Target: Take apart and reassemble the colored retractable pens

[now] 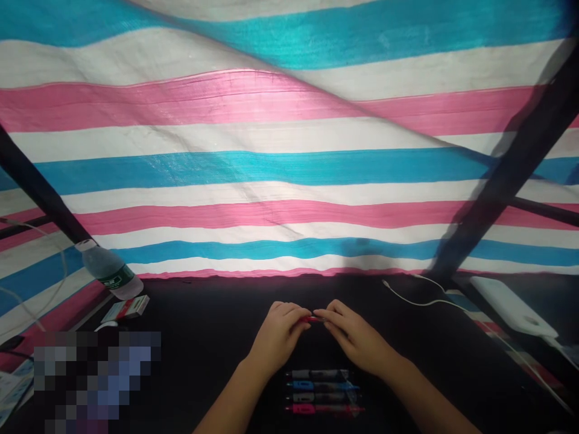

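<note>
Above the dark tabletop, my left hand point(284, 325) pinches one end of a red pen point(312, 319) between thumb and fingers. The fingertips of my right hand point(344, 330) close on the pen's other end, so only a short red stretch shows between the hands. Below them several pens lie side by side in a column: a dark grey pen point(316, 374), a blue pen point(319, 386), another grey pen point(316, 398) and a pink pen point(319, 409). Something clear and shiny, perhaps plastic wrap, covers their right ends.
A water bottle point(111, 271) leans at the left beside a small box point(125, 308). At the right lie a white cable point(420, 302) and a white power-bank-like device point(513, 307). A striped tarp point(271, 169) hangs behind the table point(203, 361). A pixelated patch hides the lower left.
</note>
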Demonstrator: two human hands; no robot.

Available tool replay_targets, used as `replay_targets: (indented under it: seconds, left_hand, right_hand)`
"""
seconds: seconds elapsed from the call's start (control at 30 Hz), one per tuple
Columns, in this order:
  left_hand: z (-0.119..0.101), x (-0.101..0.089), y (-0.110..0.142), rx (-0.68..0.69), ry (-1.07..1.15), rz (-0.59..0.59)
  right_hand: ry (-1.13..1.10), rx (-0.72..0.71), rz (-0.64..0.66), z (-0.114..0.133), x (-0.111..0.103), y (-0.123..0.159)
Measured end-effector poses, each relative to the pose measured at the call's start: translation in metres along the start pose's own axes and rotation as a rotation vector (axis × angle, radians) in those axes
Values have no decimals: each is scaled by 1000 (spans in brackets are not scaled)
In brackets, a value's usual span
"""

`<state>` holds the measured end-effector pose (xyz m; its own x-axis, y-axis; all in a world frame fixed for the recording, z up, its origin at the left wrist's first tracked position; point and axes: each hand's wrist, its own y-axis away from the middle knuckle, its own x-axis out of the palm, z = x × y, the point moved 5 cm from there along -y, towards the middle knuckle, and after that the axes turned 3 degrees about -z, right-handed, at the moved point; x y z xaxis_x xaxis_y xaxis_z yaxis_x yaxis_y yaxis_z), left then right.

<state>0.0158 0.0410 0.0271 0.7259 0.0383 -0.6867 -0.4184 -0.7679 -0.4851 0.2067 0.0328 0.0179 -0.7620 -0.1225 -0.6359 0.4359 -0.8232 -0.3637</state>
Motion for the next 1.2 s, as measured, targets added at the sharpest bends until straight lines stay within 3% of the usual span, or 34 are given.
replay_targets:
  seconds: [0.23, 0.47, 0.63, 0.8, 1.0, 1.2]
  left_hand:
    - [10, 0, 2, -163, 124, -54]
    - [1, -1, 1, -61, 161, -49]
    - [4, 2, 3, -103, 176, -65]
    - [1, 3, 3, -81, 184, -53]
    - [2, 3, 3, -106, 189, -67]
    - [0, 6, 3, -82, 190, -44]
  right_hand:
    - [-101, 28, -185, -3, -10, -3]
    - [-251, 241, -87, -15, 3, 0]
    - [-238, 213, -147, -11, 1, 1]
    - [-181, 247, -61, -12, 3, -1]
    - [-123, 191, -175, -10, -2, -2]
    - [-112, 211, -105, -10, 2, -1]
